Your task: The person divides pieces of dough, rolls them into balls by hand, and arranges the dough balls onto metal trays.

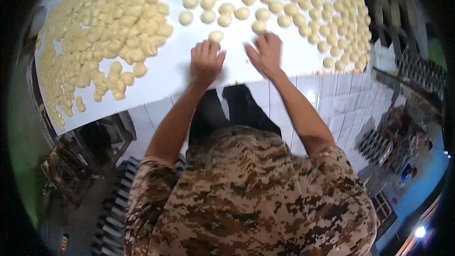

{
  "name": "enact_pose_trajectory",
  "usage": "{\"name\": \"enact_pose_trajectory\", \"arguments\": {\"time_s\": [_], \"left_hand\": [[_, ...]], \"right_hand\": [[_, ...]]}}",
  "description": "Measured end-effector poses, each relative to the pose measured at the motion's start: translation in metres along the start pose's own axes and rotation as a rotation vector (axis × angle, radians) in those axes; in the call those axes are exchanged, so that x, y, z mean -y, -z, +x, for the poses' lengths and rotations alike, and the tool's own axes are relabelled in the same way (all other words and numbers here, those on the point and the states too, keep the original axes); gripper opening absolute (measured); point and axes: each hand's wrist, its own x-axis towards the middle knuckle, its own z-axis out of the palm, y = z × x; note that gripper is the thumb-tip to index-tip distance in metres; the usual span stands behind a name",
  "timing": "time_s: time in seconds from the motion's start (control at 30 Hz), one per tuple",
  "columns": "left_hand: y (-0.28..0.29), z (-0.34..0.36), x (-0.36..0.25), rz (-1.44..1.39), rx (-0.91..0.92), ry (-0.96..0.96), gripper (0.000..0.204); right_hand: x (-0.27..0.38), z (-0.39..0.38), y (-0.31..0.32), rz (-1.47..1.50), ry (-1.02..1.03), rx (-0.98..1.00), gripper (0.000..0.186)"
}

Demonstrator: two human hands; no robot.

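My left hand [207,61] rests low over the white tabletop [185,73], palm down, its fingers curled and the thumb out to the side. A pale, round dough ball [216,36] lies just beyond its fingertips; whatever is under the palm is hidden. To the right, my right hand [266,56] is slightly blurred, its thumb spread away from the fingers. Its fingertips are close to another dough ball [259,27] at the near edge of the rows; whether they touch it I cannot tell.
Flattish, irregular dough pieces [121,33] crowd the table's left side. Many smooth dough balls [289,9] fill the far middle and right. White tiles [308,95] face the table's near side. Dark slatted racks [422,71] stand at right, and a worn wooden frame [80,161] at lower left.
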Motion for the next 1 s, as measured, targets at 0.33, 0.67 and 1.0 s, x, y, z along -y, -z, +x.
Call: {"name": "enact_pose_trajectory", "arguments": {"time_s": [0.33, 0.67, 1.0], "left_hand": [[-0.007, 0.001, 0.013, -0.208, 0.047, 0.12, 0.015], [-0.017, -0.008, 0.032, 0.055, -0.072, 0.156, 0.016], [0.008, 0.009, 0.021, -0.119, -0.066, 0.237, 0.017]], "right_hand": [[0.013, 0.015, 0.009, 0.023, -0.125, 0.142, 0.038], [0.01, 0.018, 0.01, -0.03, -0.19, 0.108, 0.039], [-0.009, -0.004, -0.002, -0.008, -0.223, 0.051, 0.036]]}}
